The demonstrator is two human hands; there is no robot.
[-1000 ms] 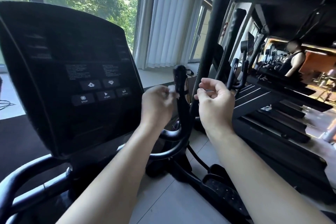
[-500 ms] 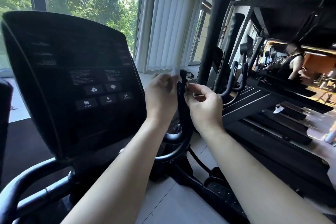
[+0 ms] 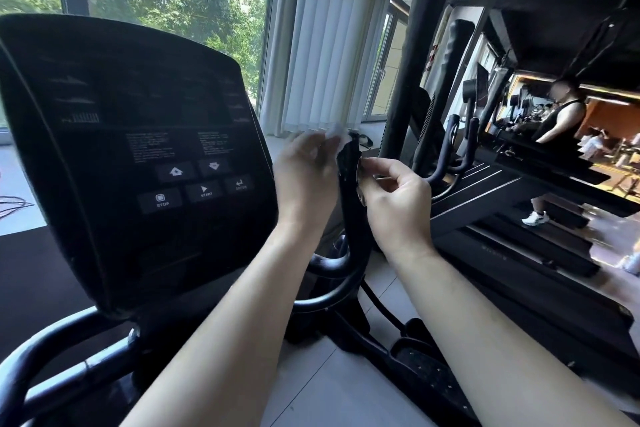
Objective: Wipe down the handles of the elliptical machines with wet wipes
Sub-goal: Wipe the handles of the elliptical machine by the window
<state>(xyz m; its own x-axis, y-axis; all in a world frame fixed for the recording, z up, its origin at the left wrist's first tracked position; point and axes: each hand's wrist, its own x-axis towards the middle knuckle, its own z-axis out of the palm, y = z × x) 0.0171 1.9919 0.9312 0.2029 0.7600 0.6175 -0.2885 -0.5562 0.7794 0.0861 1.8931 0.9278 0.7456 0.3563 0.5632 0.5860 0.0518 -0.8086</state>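
Note:
A black upright handle of the elliptical machine rises in the middle of the head view. My left hand is at its left side and holds a white wet wipe against the handle's top; the hand is motion-blurred. My right hand sits at the handle's right side with fingers curled, its fingertips pinching at the handle where a bit of wipe shows.
The elliptical's black console with buttons fills the left. A curved black bar runs at lower left. More machines and handles stand to the right, with a person beyond. Windows and white blinds are behind.
Both hands have risen along the handle toward its top. My right hand, open and apart from the handle a second ago, has closed in against it.

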